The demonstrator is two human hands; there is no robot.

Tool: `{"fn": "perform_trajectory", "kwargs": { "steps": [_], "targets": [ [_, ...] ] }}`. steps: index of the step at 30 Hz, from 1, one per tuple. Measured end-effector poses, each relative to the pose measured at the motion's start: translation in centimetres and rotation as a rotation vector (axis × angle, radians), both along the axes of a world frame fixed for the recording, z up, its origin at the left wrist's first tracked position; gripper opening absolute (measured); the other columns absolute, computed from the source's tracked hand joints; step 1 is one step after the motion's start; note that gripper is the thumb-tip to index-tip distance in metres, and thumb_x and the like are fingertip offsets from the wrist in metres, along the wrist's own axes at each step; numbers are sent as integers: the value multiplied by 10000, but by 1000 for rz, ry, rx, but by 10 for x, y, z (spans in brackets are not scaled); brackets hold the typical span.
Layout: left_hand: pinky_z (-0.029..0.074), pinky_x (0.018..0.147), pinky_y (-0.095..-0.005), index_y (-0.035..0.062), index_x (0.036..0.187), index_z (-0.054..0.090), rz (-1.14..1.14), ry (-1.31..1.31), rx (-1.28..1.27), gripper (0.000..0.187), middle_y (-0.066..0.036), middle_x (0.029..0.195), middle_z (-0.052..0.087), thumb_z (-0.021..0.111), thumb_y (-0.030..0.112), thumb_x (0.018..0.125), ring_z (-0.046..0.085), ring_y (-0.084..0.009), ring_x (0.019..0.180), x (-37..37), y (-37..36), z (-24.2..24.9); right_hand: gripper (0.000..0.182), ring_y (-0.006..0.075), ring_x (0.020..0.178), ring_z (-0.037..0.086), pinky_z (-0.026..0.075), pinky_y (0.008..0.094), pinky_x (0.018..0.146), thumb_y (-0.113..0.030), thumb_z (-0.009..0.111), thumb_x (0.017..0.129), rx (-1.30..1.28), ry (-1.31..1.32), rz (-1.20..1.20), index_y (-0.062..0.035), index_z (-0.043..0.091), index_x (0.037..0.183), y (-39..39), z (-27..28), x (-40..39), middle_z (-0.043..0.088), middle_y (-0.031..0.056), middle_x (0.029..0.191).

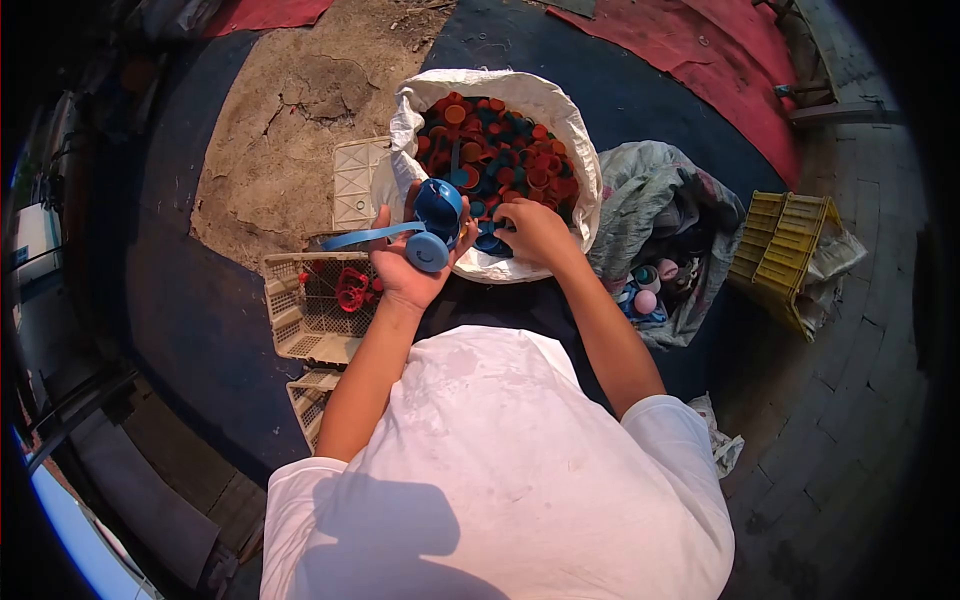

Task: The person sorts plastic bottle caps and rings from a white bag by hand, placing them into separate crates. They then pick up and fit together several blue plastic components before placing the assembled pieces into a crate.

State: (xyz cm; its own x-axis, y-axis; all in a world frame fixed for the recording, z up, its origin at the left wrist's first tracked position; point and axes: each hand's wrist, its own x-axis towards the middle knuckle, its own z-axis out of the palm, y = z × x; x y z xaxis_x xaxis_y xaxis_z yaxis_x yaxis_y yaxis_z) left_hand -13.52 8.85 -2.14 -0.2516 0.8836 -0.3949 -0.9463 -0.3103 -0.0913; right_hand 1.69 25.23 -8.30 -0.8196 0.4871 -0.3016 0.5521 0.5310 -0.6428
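Note:
My left hand (408, 280) is palm up and cupped around several blue plastic bottle caps (438, 206). A light blue strap (370, 236) runs from one round cap (427, 252) out past the wrist to the left. At the near rim of a white woven sack (590, 190), my right hand (540, 236) has its fingers curled down on a dark blue cap (488, 240); the fingertips are partly hidden. Red, orange and dark green caps (500, 150) fill the sack.
Left of the sack lie a cream plastic crate (285, 325) with red pieces (352, 289) and another pale crate (355, 185). To the right are a grey-green sack (640, 185) with mixed items and a yellow crate (775, 240). Red sheeting (690, 50) covers the far floor.

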Motion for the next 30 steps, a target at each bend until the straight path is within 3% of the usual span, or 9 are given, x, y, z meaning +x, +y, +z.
{"fn": "perform_trajectory", "kwargs": {
  "steps": [3,6,10,13,19,30],
  "targets": [
    [408,1123,-661,250,1346,638,11,-68,-15,504,-186,1436,566,603,543,938,522,-435,1343,-4,-1,-4,301,336,968,731,576,467,811,-156,756,809,47,-135,148,-115,732,1106,-23,-33,-17,748,147,983],
    [406,1125,-660,252,1353,636,18,-55,-44,507,-186,1440,565,594,547,943,517,-436,1349,-5,-2,-4,305,329,948,739,583,462,786,-122,738,798,155,-233,228,-117,706,1101,-30,-48,-31,751,145,958],
    [405,1126,-659,250,1362,634,27,-39,-16,514,-180,1446,561,575,555,952,506,-438,1360,-6,-5,-6,334,329,864,733,570,461,700,-63,717,773,267,-28,157,-137,677,1097,-41,-61,-31,710,118,922],
    [406,1124,-657,247,1366,635,34,-40,-4,519,-174,1458,551,563,559,958,500,-440,1366,-7,-8,-6,369,327,916,700,550,463,704,-51,711,769,268,-24,166,-162,688,1120,-44,-64,-26,669,116,1003],
    [409,1120,-653,242,1381,627,55,-47,17,532,-177,1474,534,554,563,962,500,-443,1368,-8,-8,-6,435,319,1116,588,499,461,833,-44,691,767,409,-57,226,-180,721,1179,-45,-80,-23,612,125,1148],
    [404,1123,-659,233,1397,617,59,-12,17,534,-172,1463,550,510,562,989,506,-444,1363,-7,-14,-6,489,324,1167,570,507,474,898,-140,808,634,286,4,196,-159,767,1121,-32,-60,-21,616,106,1140]
  ]
}}
